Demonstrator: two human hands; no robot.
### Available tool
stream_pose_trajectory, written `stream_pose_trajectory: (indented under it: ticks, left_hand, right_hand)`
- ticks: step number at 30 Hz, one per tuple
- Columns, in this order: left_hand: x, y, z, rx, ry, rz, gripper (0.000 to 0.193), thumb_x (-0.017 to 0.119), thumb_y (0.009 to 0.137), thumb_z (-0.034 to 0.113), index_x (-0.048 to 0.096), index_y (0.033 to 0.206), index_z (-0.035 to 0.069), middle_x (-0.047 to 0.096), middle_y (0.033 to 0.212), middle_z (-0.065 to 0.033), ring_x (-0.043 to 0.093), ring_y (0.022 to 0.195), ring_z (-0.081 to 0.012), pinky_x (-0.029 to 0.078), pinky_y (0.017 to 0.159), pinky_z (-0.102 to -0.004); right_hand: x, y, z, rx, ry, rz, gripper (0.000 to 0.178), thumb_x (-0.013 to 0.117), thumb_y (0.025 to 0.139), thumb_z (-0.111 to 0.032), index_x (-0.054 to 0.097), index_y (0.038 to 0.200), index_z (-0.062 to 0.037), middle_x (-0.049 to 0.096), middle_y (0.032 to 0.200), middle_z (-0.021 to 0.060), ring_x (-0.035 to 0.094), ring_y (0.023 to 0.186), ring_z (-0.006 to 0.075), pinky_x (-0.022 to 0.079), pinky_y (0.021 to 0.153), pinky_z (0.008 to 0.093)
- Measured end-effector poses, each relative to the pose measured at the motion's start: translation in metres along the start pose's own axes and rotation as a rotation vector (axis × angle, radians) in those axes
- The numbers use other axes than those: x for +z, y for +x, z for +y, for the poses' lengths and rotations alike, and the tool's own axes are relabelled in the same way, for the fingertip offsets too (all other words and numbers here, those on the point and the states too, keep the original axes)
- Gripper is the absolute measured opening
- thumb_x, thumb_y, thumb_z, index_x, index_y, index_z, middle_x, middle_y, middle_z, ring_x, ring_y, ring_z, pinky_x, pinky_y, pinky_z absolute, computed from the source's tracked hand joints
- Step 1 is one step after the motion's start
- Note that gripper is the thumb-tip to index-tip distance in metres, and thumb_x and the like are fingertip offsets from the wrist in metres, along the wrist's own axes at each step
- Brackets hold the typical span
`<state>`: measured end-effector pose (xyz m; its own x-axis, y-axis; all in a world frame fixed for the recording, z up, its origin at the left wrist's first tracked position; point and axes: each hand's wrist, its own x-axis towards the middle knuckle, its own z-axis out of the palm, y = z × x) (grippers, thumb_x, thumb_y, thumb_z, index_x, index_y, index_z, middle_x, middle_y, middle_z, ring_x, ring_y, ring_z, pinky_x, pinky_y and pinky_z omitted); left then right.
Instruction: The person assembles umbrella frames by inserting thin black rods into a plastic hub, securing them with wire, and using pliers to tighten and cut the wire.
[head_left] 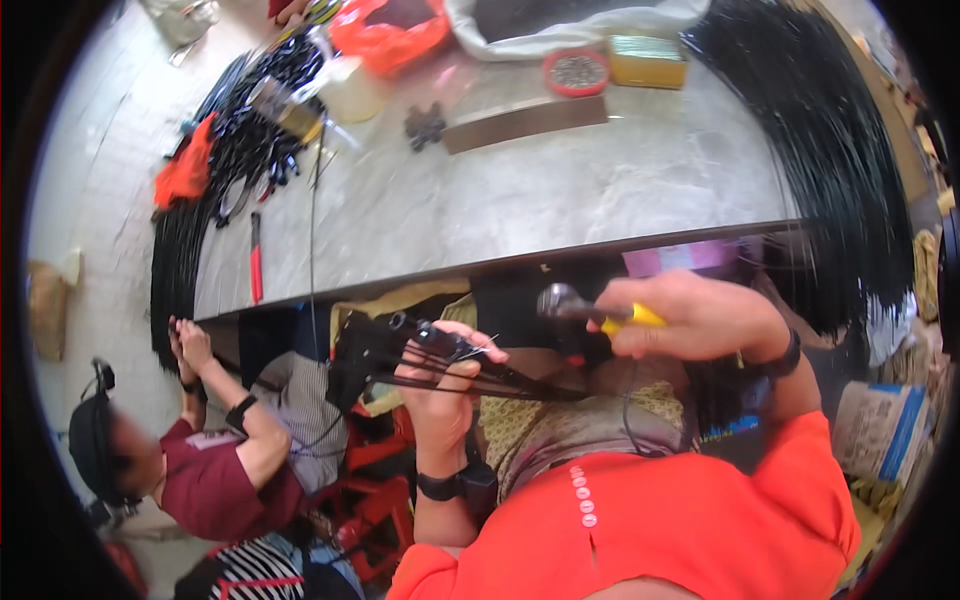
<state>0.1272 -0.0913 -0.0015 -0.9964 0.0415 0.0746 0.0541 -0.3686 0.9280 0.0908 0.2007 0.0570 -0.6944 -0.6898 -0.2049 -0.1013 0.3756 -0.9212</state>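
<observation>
In front of my lap, my left hand [440,370] is closed around a bundle of thin black rods [510,380] with a thicker black tubular piece [425,335] at its upper end. Fine thin wires stick out near my fingertips. To the right, my right hand [670,315] grips a yellow-handled tool [635,320] with a rounded metal head [560,301]. That head points left toward the bundle and stays apart from it. Blur hides the tool's exact kind. Both hands are just off the near edge of the grey table [420,220].
Long black rods [810,150] lie heaped at the table's right end. A red dish of small parts [576,72], a yellow box [648,62] and a brown bar [525,124] are farther back. Red-handled pliers [256,265] lie left. Another person [215,450] sits on my left.
</observation>
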Motion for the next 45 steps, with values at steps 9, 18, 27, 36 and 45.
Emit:
stream_pose_trajectory:
  ticks: [9, 18, 27, 36, 45]
  left_hand:
    - [-0.005, -0.007, -0.007, -0.004, -0.039, -0.046, 0.026, 0.069, 0.076, -0.006, 0.059, 0.100, -0.006, 0.066, 0.090, -0.0179, 0.068, 0.080, -0.0271, 0.057, 0.078, -0.0393]
    - [0.000, -0.007, -0.002, -0.046, -0.052, -0.021, 0.028, 0.071, 0.075, -0.007, 0.060, 0.101, -0.005, 0.067, 0.091, -0.0151, 0.069, 0.082, -0.0251, 0.057, 0.078, -0.0383]
    - [0.001, -0.007, -0.004, -0.057, 0.023, 0.024, 0.027, 0.076, 0.076, 0.005, 0.060, 0.095, -0.006, 0.066, 0.084, -0.0156, 0.071, 0.075, -0.0272, 0.059, 0.068, -0.0355]
    - [-0.003, -0.003, -0.006, -0.035, -0.025, -0.006, 0.026, 0.075, 0.077, 0.003, 0.060, 0.096, -0.005, 0.065, 0.084, -0.0147, 0.069, 0.073, -0.0250, 0.060, 0.070, -0.0370]
    - [0.002, 0.000, -0.010, -0.016, -0.034, 0.104, 0.033, 0.078, 0.076, 0.003, 0.059, 0.102, -0.004, 0.064, 0.089, -0.0105, 0.069, 0.073, -0.0237, 0.062, 0.067, -0.0382]
  right_hand:
    - [0.021, 0.018, -0.006, -0.030, -0.161, -0.150, 0.041, 0.060, 0.097, -0.032, 0.055, 0.124, -0.0010, 0.066, 0.105, 0.0223, 0.064, 0.099, 0.0412, 0.050, 0.082, 0.0452]
    - [0.023, 0.025, -0.011, -0.034, -0.157, -0.173, 0.043, 0.060, 0.098, -0.030, 0.053, 0.129, -0.0011, 0.065, 0.109, 0.0232, 0.062, 0.104, 0.0424, 0.049, 0.086, 0.0463]
    - [0.020, 0.033, -0.017, 0.014, -0.224, -0.192, 0.037, 0.062, 0.096, -0.026, 0.055, 0.121, -0.0003, 0.065, 0.105, 0.0211, 0.064, 0.101, 0.0402, 0.050, 0.084, 0.0442]
    - [0.032, 0.032, -0.022, -0.262, -1.051, 0.220, 0.030, 0.068, 0.085, -0.026, 0.051, 0.096, -0.0042, 0.060, 0.078, 0.0102, 0.065, 0.068, 0.0211, 0.045, 0.055, 0.0335]
    - [0.048, 0.023, -0.021, -0.662, -1.384, 0.721, 0.036, 0.062, 0.086, -0.023, 0.066, 0.115, -0.0009, 0.063, 0.109, 0.0099, 0.062, 0.100, 0.0232, 0.048, 0.085, 0.0411]
